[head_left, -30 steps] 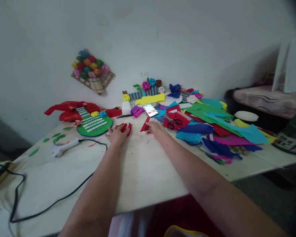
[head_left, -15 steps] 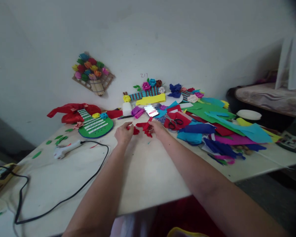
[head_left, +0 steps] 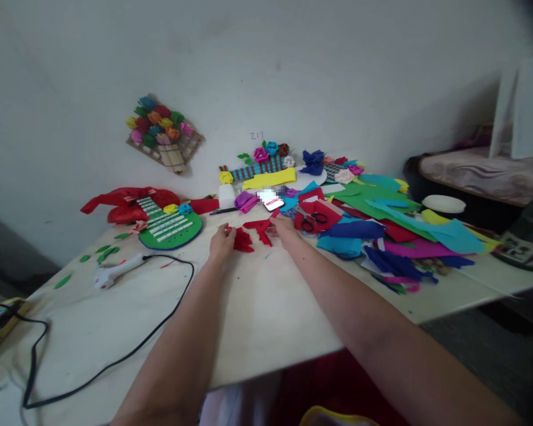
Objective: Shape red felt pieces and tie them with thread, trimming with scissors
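Red paper pieces [head_left: 243, 240] lie between the hands on the pale table [head_left: 270, 307], apparently spread so each can be handled singly. Left fingers are curled in, seemingly pinching the outer edge of the nearer piece, the left hand [head_left: 222, 241] resting low, perhaps to steady it. Opposite, the right hand [head_left: 284, 231] is nearly closed on the end of a red strip [head_left: 263, 229]; its fingertips are partly hidden. Just beyond the hands sits a lit phone [head_left: 273, 203], probably placed to be seen. Scissors [head_left: 314, 221] lie right of the right hand, a glue gun [head_left: 118, 271] left of the left, both likely kept within reach.
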The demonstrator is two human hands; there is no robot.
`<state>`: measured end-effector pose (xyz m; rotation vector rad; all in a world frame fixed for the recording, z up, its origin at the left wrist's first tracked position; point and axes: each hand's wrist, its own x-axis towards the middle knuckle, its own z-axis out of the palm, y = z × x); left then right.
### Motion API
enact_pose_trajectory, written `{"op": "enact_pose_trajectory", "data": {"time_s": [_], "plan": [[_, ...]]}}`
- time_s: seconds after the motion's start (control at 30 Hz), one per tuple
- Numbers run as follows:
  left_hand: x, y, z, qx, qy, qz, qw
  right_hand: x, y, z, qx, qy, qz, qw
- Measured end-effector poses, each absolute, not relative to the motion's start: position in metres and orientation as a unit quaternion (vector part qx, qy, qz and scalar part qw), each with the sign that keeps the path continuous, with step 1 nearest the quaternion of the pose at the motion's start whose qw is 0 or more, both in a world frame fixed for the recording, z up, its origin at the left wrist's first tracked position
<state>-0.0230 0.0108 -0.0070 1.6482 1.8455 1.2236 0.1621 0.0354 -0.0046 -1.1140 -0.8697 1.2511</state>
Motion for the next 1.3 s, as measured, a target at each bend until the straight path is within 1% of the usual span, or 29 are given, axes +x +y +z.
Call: {"op": "enact_pose_trajectory", "data": {"time_s": [0.07, 0.2, 0.27, 0.4, 0.57, 0.73, 0.9, 1.03, 1.17, 1.3], "plan": [[-0.018, 0.01, -0.004, 0.577, 0.658, 0.451, 0.175, 0.163, 0.032, -0.001, -0.471, -0.369, 0.551, 0.582], [-0.016, 0.005, 0.005, 0.561, 0.674, 0.467, 0.111, 0.165, 0.03, 0.003, -0.468, -0.386, 0.543, 0.581], [-0.015, 0.005, 0.007, 0.56, 0.663, 0.486, 0.103, 0.166, 0.03, 0.003, -0.457, -0.404, 0.541, 0.579], [-0.004, 0.004, 0.005, 0.593, 0.601, 0.515, 0.15, 0.163, 0.026, 0.005, -0.436, -0.439, 0.54, 0.57], [0.012, -0.002, 0.003, 0.662, 0.524, 0.498, 0.199, 0.155, 0.019, 0.007, -0.43, -0.492, 0.522, 0.548], [0.017, -0.005, 0.0, 0.701, 0.516, 0.461, 0.172, 0.15, 0.022, 0.002, -0.451, -0.524, 0.49, 0.532], [0.021, -0.005, 0.001, 0.714, 0.544, 0.421, 0.128, 0.148, 0.026, -0.004, -0.484, -0.583, 0.418, 0.501], [0.023, -0.006, 0.004, 0.721, 0.555, 0.4, 0.107, 0.148, 0.027, -0.005, -0.502, -0.608, 0.367, 0.494], [0.023, -0.008, 0.005, 0.717, 0.56, 0.397, 0.117, 0.148, 0.026, -0.004, -0.51, -0.625, 0.341, 0.483], [0.025, -0.011, 0.009, 0.693, 0.553, 0.431, 0.169, 0.149, 0.025, -0.003, -0.491, -0.631, 0.343, 0.493]]}}
